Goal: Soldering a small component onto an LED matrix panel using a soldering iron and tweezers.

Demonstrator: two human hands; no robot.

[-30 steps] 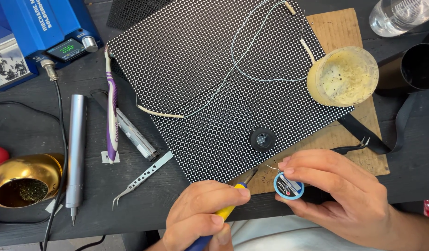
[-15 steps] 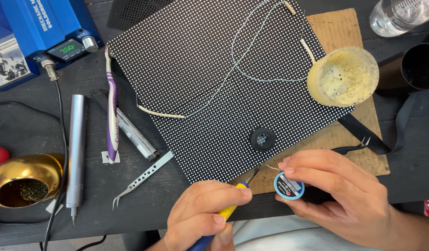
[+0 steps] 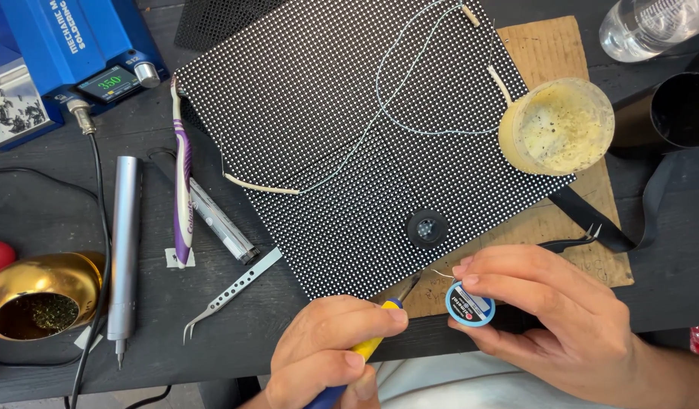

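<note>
1. A small blue solder spool (image 3: 470,304) sits pinched in the right hand (image 3: 542,314) at the near edge of the desk (image 3: 46,197), its fine wire end pointing left toward the iron's tip.
2. The left hand (image 3: 330,352) is closed around a yellow-handled soldering iron (image 3: 380,337), tip angled far-right.
3. Risk, as judged: the hot tip could graze the fingers or scorch the dotted LED panel (image 3: 327,121) just beyond.

A black dotted LED panel (image 3: 327,129) lies mid-table, partly on a brown cardboard sheet (image 3: 561,220); a yellow round plastic tub (image 3: 555,126) sits on its right edge, and a purple-and-white toothbrush (image 3: 182,182) lies just to its left.
</note>
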